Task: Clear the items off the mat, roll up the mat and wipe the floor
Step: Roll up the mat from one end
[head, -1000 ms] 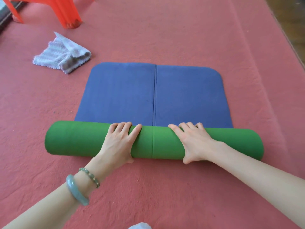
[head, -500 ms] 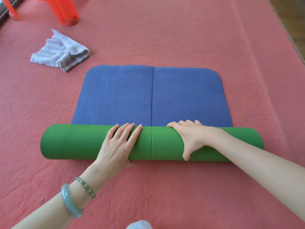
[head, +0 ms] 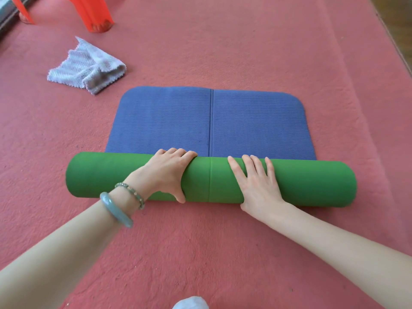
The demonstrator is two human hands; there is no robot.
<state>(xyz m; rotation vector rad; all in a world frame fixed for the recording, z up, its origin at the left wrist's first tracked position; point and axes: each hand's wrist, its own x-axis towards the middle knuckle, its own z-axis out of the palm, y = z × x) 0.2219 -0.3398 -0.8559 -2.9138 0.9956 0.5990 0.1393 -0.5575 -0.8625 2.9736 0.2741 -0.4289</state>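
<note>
The mat lies on the red carpet, partly rolled. Its green roll (head: 107, 177) runs left to right in front of me, and the blue flat part (head: 167, 121) stretches away beyond it, with nothing on it. My left hand (head: 167, 172) grips the roll left of its middle seam, fingers curled over the far side and thumb down the near side. My right hand (head: 256, 184) presses flat on top of the roll right of the seam, fingers straight and spread.
A crumpled pale grey cloth (head: 87, 68) lies on the carpet (head: 223, 241) beyond the mat's left corner. A red plastic stool (head: 93, 12) stands at the far left. Bare wooden floor (head: 399, 14) shows at the far right. Something white (head: 191, 303) peeks in at the bottom edge.
The roll has moved a little further over the blue part. My left fingers, straight before, now curl over the roll; my right hand, curled before, now lies flat.
</note>
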